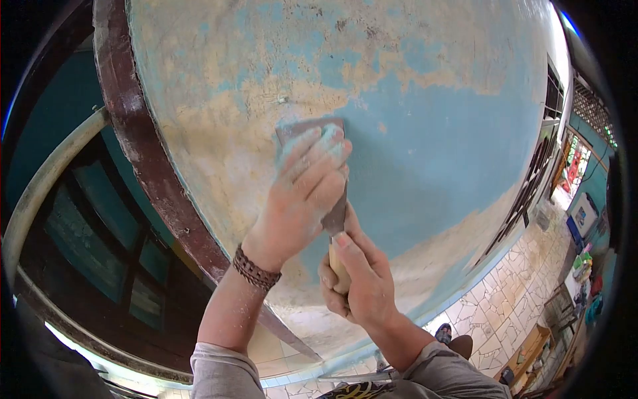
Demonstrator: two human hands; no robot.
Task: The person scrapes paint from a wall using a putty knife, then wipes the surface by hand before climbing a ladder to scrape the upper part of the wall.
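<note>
A paint scraper with a broad metal blade and a pale wooden handle is held against the wall. My right hand wraps round the handle, thumb lying along it towards the blade. Higher up, my left hand grips the blade, fingers pressed over its face near the top edge. Pale blue dust coats the left fingertips. Around the blade, the wall shows blue paint to the right and bare beige plaster to the left and above, with scattered blue patches.
A dark brown door frame borders the wall on the left, beside a dark panelled door. Lower right are a floor of irregular pale tiles and a wooden box. Window bars run along the wall's far right.
</note>
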